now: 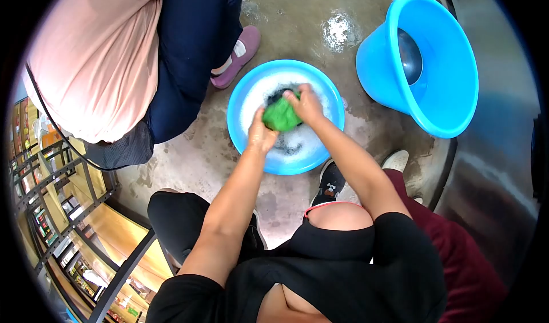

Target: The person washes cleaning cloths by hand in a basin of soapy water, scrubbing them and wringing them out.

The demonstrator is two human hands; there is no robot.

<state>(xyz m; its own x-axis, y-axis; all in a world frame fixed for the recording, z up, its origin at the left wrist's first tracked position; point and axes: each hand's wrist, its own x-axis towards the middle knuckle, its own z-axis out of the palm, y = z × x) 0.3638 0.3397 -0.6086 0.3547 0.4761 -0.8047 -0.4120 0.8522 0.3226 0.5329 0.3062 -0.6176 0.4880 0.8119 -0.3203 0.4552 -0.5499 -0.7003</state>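
Note:
A round blue basin [285, 167] full of white suds [251, 97] stands on the floor in front of me. Over its middle, a bunched, wet-looking green cloth [281, 115] is held between my two hands. My left hand [262, 133] is closed on its lower left side. On the upper right side, my right hand [307, 104] grips it with the thumb across the top. Dark patches show through the foam around the cloth; whether they are water or another item I cannot tell.
A large blue bucket [372, 71] with a metal bowl [409, 57] inside stands at the right, by a shiny metal panel [492, 168]. A person [108, 54] is close by on the left. Maroon trousers [452, 248] show at my right. Shelving [91, 226] is at lower left.

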